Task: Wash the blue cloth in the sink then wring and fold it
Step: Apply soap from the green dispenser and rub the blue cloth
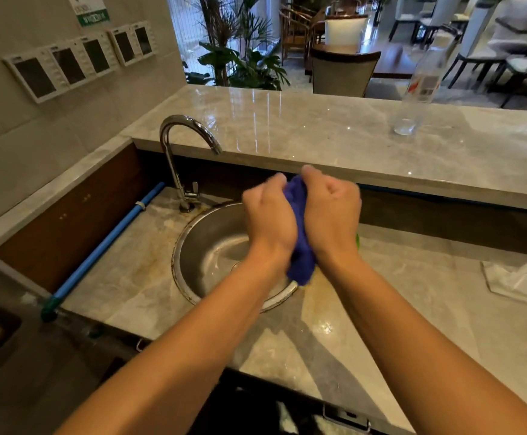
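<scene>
The blue cloth (300, 233) is bunched into a thick wad between my two hands, above the right part of the round steel sink (212, 246). My left hand (268, 215) grips its left side with curled fingers. My right hand (331, 208) grips its right side, knuckles up. The cloth's lower end hangs below my wrists over the sink rim. The curved chrome tap (180, 158) stands behind the sink to the left; no water runs from it.
A raised marble ledge (318, 127) runs behind the sink, with a clear plastic bottle (419, 89) on its right. A white crumpled sheet (519, 284) lies on the counter at right. A blue pipe (105, 246) runs along the left. Something green (357, 241) peeks out behind my right wrist.
</scene>
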A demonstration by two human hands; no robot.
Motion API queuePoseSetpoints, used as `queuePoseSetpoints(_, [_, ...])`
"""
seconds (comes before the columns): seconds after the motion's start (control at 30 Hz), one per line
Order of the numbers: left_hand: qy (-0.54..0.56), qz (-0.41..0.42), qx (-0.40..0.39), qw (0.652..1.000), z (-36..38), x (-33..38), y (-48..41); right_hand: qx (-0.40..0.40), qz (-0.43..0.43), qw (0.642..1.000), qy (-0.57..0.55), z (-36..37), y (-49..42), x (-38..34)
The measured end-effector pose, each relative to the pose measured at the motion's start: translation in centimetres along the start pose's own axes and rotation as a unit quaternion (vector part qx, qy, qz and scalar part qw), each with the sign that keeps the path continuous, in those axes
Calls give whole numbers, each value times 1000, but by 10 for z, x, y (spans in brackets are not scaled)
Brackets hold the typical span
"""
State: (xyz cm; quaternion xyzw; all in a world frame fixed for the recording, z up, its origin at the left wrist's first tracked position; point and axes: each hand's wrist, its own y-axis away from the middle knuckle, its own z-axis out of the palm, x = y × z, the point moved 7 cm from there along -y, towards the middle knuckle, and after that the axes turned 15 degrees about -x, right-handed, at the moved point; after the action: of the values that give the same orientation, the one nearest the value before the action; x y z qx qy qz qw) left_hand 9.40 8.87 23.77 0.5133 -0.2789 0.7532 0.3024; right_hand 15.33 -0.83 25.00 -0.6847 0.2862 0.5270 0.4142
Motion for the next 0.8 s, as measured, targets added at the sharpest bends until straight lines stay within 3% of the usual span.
queuePoseSetpoints(0.07, [33, -33, -46, 998, 5, -11, 14, 27, 48, 996, -68, -15, -10, 6])
queuePoseSetpoints(0.17, [110, -80, -21, 990, -14, -6, 9, 39, 121, 966, -226, -23, -5, 24])
queuePoseSetpoints(0.27, [198, -107, -50, 973, -14, -3, 6, 47, 159, 938, -305, -22, 1, 34])
queuePoseSetpoints(0.33, [180, -65, -102, 976, -6, -1, 13, 32, 152, 922, -354, -16, 3, 36])
queuePoseSetpoints(0.4, [44, 39, -175, 983, 1, 5, 22, -9, 127, 909, -398, -4, 8, 34])
queuePoseSetpoints(0.47, [-136, 125, -205, 961, 7, 5, 30, -52, 88, 925, -367, 4, 15, 31])
queuePoseSetpoints(0.53, [-252, 189, -141, 939, 3, 9, 36, -39, 52, 966, -251, -1, 21, 28])
queuePoseSetpoints(0.6, [-218, 154, -38, 963, -10, 10, 35, -4, 7, 990, -143, -7, 31, 24])
queuePoseSetpoints(0.67, [-85, 61, 27, 994, -20, 2, 29, 16, -39, 996, -75, -6, 47, 15])
queuePoseSetpoints(0.73, [-12, 1, 41, 999, -15, -6, 34, 14, -83, 996, -35, -3, 57, 2])
queuePoseSetpoints(0.8, [-45, 22, -1, 999, -1, -4, 50, 25, -80, 996, 3, -8, 44, -4])
